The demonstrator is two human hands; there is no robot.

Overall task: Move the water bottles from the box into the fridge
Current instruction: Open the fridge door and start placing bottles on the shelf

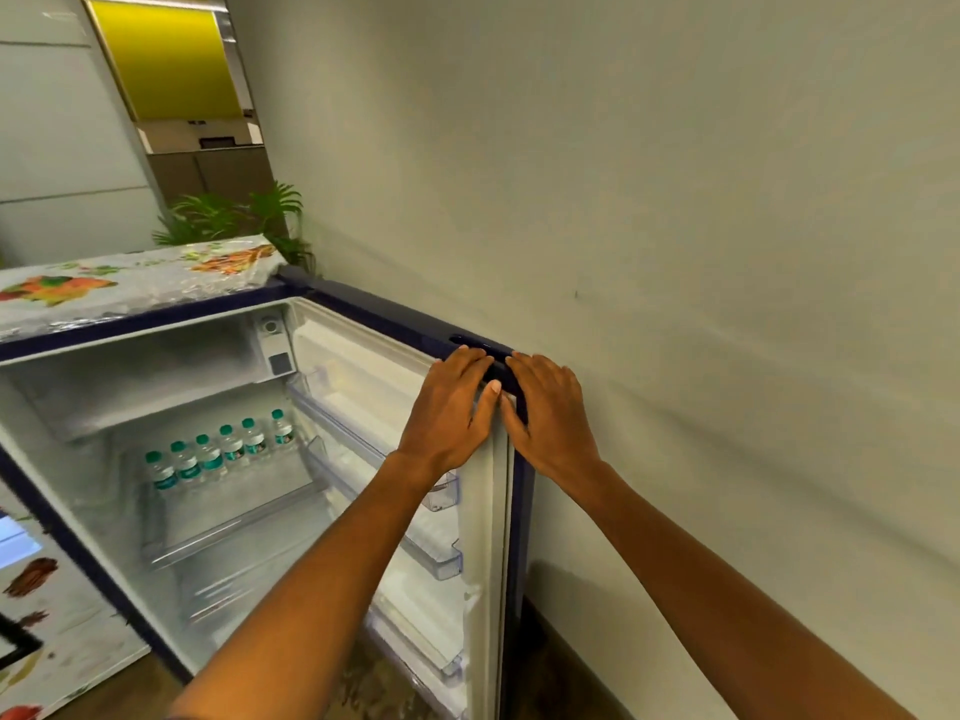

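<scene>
The fridge (150, 387) stands open, its dark blue door (498, 511) swung out to the right against the wall. Several small water bottles (218, 452) with green caps stand in a row on a glass shelf inside. My left hand (449, 407) rests on the inner side of the door's top corner, fingers over the edge and thumb on the rim. My right hand (550, 413) lies on the outer side of the same corner, fingers curled round the edge. The box is out of view.
A plain wall (675, 252) runs close behind the door. A flowered plastic cover (130, 283) lies on the fridge top, with a green plant (234, 215) behind it. Empty door shelves (415, 511) line the door. A flowered cloth surface (47, 615) is at the lower left.
</scene>
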